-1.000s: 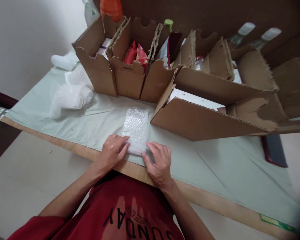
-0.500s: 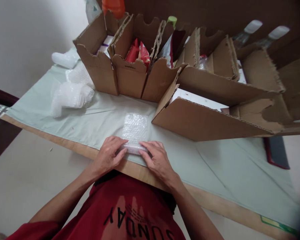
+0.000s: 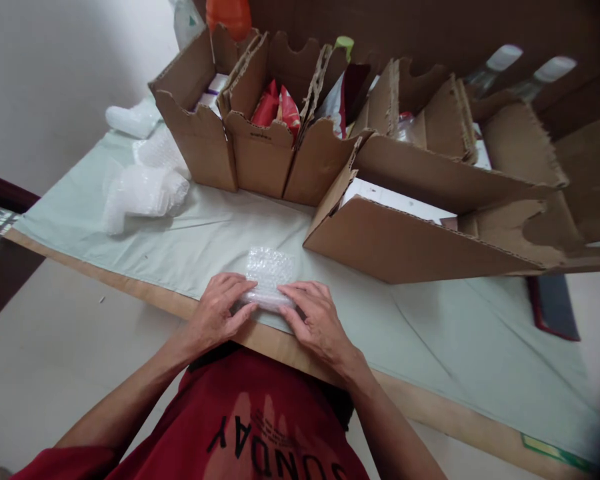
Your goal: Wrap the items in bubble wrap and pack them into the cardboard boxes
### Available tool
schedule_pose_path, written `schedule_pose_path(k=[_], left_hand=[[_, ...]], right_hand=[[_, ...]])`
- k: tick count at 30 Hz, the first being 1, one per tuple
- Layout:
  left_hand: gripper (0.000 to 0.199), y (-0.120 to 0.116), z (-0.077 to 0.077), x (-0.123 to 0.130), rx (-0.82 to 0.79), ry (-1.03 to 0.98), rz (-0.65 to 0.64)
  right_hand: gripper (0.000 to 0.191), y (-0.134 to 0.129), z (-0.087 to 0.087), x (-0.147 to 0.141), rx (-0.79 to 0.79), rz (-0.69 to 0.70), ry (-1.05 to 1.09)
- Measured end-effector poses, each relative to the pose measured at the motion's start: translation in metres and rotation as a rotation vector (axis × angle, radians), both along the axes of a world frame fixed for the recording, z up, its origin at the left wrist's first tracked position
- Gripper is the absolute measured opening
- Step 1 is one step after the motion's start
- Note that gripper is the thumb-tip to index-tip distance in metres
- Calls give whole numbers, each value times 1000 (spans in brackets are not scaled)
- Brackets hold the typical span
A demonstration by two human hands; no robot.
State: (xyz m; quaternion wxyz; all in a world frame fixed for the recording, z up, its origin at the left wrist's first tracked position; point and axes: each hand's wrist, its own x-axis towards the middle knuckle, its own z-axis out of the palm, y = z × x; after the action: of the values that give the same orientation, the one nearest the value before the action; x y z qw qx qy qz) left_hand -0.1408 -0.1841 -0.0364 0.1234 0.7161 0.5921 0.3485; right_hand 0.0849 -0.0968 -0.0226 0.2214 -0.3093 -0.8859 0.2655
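Note:
A small sheet of bubble wrap (image 3: 270, 267) lies near the table's front edge, its near end rolled into a thick bundle. My left hand (image 3: 223, 307) grips the left end of that roll between thumb and fingers. At the right end, my right hand (image 3: 313, 313) holds it the same way. The flat, unrolled part stretches away from me between both hands. Whether anything is inside the roll cannot be made out through the cloudy plastic.
Several cardboard bins (image 3: 260, 153) stand along the back, holding red packets (image 3: 275, 107) and boxes. A low cardboard holder (image 3: 420, 243) sits to the right. More bubble wrap (image 3: 147, 193) is piled at the left on the pale green cloth (image 3: 430, 333). Bottles stand behind the bins.
The flat part of the bubble wrap has become shorter as the roll turned away from me and grew thicker. Both hands stay in nearly the same place at its ends.

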Motion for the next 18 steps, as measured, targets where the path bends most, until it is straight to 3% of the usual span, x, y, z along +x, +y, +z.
schedule_pose_path(k=[5, 9, 12, 15, 18], left_hand=[[29, 17, -3, 0, -43, 80, 105], [33, 20, 0, 1, -53, 25, 239], [38, 3, 7, 7, -113, -302, 336], [53, -17, 14, 21, -282, -849, 406], [68, -24, 19, 36, -478, -1301, 382]], right_hand=[[38, -7, -3, -1, 138, -94, -50], [40, -4, -11, -11, 224, -19, -118], [32, 2, -12, -14, 162, -65, -59], [31, 1, -5, -12, 3, -159, 30], [29, -11, 8, -7, -160, -136, 69]])
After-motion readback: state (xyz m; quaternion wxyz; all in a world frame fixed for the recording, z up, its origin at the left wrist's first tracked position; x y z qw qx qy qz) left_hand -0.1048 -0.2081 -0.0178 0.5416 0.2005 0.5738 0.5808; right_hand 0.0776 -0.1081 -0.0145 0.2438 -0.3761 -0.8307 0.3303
